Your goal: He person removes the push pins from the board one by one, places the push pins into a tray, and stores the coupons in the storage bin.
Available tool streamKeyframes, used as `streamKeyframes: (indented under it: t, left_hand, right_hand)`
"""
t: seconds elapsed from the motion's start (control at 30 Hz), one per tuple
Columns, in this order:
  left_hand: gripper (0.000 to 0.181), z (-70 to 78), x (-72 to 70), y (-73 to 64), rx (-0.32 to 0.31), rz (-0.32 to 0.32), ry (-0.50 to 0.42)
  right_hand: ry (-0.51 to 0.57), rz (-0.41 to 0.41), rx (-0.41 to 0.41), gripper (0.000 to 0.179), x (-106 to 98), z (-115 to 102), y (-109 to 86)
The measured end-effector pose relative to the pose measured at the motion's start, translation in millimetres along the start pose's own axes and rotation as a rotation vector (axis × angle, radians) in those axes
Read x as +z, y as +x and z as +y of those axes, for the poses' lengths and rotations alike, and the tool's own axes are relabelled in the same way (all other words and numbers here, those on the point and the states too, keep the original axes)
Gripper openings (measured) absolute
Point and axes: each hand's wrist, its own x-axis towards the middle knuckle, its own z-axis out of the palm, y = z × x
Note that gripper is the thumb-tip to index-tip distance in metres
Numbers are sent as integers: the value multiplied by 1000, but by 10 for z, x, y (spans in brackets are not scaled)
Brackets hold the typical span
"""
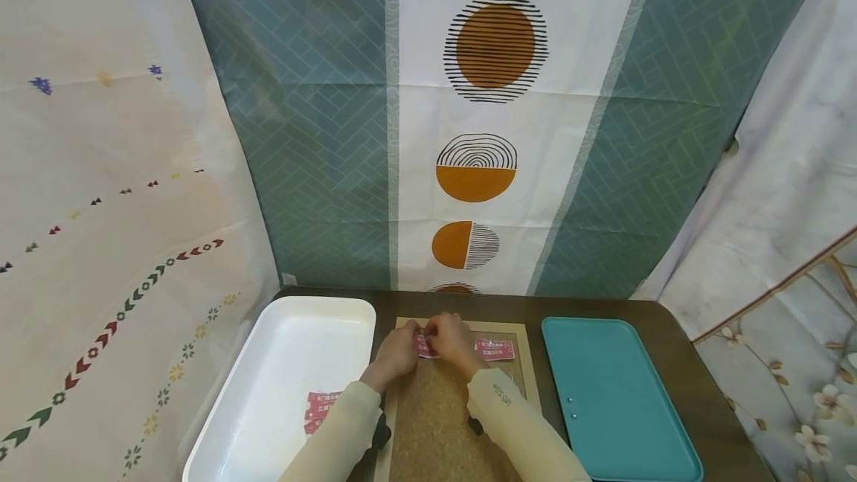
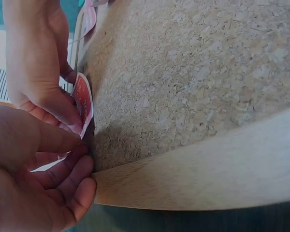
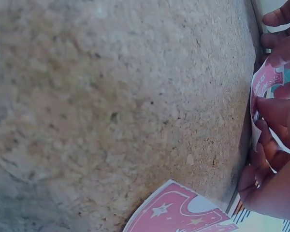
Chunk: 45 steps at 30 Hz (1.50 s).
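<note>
Workspace: dark desk point(image 1: 710, 393). Cork board point(image 1: 435, 422) sits mid-desk inside a pale wooden frame point(image 1: 529, 370), its far edge close to the desk's far edge.

Held card point(image 1: 425, 348): pink and white, at the board's far left corner, just inside the frame. Both wrist views show it bowed and partly lifted off the cork.

Left hand point(image 1: 398, 353): thumb and fingers pinch the card's left part, near the frame's left edge. Right hand point(image 1: 451, 338): fingers bent in, pinching the same card from its right side. Whether a fastener is between the fingers cannot be told; the fingertips hide it.

Second card point(image 1: 495, 349): at the board's far right corner, print facing up; what holds it there, if anything, is not clear.

Further cards point(image 1: 319, 409) lie overlapped in the white tray point(image 1: 288, 363), along its right side, partly behind the left sleeve point(image 1: 341, 430). Teal tray point(image 1: 623, 393) stands by the desk's right edge, with two small shiny bits point(image 1: 570, 400) near its left edge; too small to identify.

Step in hand (judgement): positioning the held card at the far left corner, roughly level with the second card.

Next move (judgement): calls for flattening the bow against the cork, one hand steadying a corner while the other presses, without dragging the card askew.
</note>
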Motion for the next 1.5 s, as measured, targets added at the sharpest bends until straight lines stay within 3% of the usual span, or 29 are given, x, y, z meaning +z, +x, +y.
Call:
streamKeyframes:
  t: [0.4,1.07,1.5]
  left_hand:
    - [31,-25,27,-10,-28,26,-107]
    - [28,-1,26,8,-88,8,-141]
    - [31,-3,36,20,-30,-5,-104]
  right_hand:
    - [-15,-10,17,5,11,-20,-4]
    - [37,-49,39,8,24,26,43]
    - [51,-31,30,12,29,24,8]
